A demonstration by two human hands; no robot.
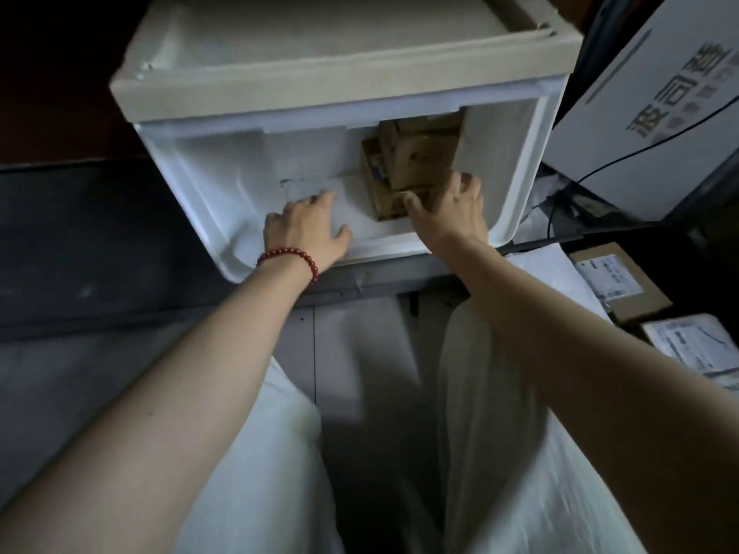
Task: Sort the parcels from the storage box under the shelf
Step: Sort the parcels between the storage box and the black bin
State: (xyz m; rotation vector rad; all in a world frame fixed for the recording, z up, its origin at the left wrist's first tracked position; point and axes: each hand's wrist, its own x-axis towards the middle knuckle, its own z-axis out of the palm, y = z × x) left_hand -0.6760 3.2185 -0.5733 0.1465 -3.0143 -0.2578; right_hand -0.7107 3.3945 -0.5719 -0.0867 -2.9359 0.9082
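- Head view: our left hand (306, 229) lies flat on a white packet (316, 187) near the storage box (520, 153) front edge.
- We clasp the brown parcels (420, 157) with our right hand (450, 205), back-right corner.
- Risk: the upper parcel slides off under a one-handed pull.

Floor (60, 373), storage box (280, 90), labelled parcels (624, 281)

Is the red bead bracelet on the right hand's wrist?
No, the red bead bracelet circles the wrist of the left hand; the right hand, gripping a brown cardboard box, has a bare wrist.
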